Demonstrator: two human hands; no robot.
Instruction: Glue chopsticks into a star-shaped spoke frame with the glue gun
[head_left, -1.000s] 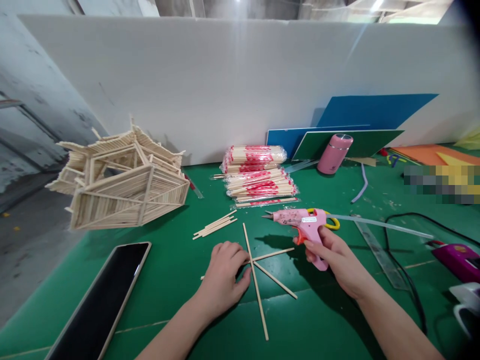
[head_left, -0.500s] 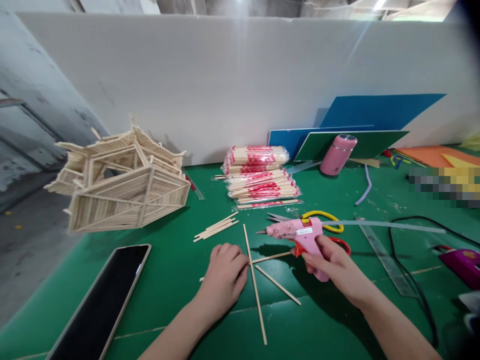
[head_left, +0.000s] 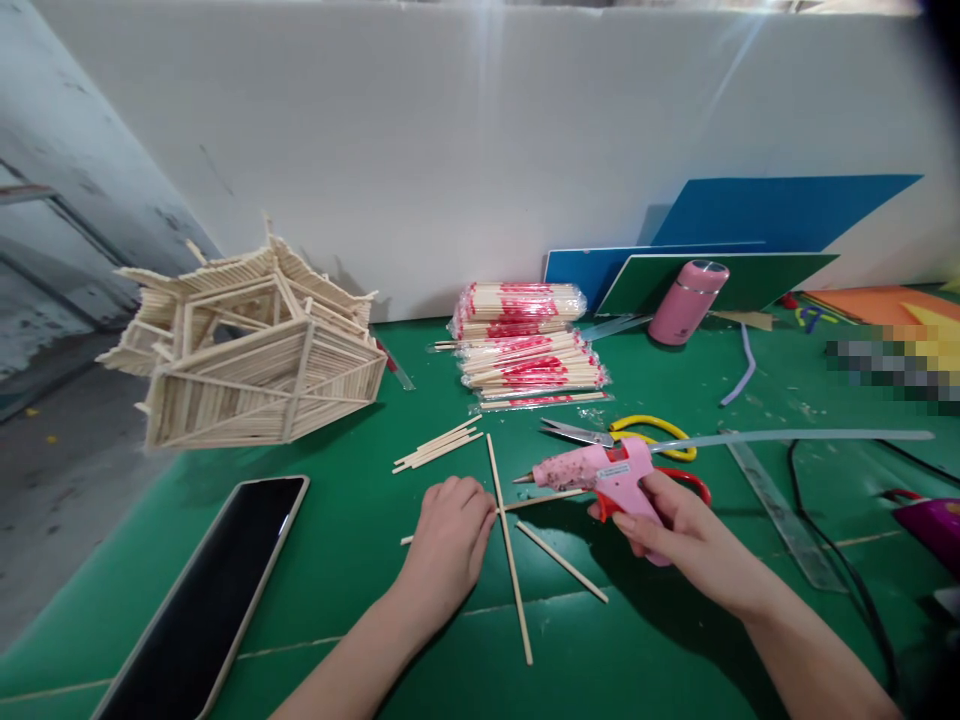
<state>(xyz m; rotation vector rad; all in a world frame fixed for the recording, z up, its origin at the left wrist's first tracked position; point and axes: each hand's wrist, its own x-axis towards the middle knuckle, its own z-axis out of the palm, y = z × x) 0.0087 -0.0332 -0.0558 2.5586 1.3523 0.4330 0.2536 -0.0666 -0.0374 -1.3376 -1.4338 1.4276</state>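
My left hand (head_left: 448, 540) is closed, its fingertips at the spot where two thin wooden chopsticks cross. The long chopstick (head_left: 514, 580) runs away from me. The other chopstick (head_left: 544, 499) lies across it, passing beneath my left hand, with its short end (head_left: 406, 541) showing on the far side. In my right hand (head_left: 667, 525) is a pink hot glue gun (head_left: 600, 473), a finger at its orange trigger. Its metal nozzle points left, just above and right of the crossing. A clear glue stick (head_left: 787, 436) sticks out of its back. Another loose chopstick (head_left: 562, 562) lies to the right.
Scissors (head_left: 652, 440) lie behind the glue gun, beside a clear ruler (head_left: 787, 515). Several loose sticks (head_left: 439, 443) and wrapped chopstick bundles (head_left: 529, 345) lie further back. At left stand a stick-built model (head_left: 247, 360) and a phone (head_left: 214, 590). A pink bottle (head_left: 686, 305) leans near boards.
The glue gun's nozzle has come down closer to the crossing of the chopsticks. My left hand stays on the sticks. The view has shifted slightly.
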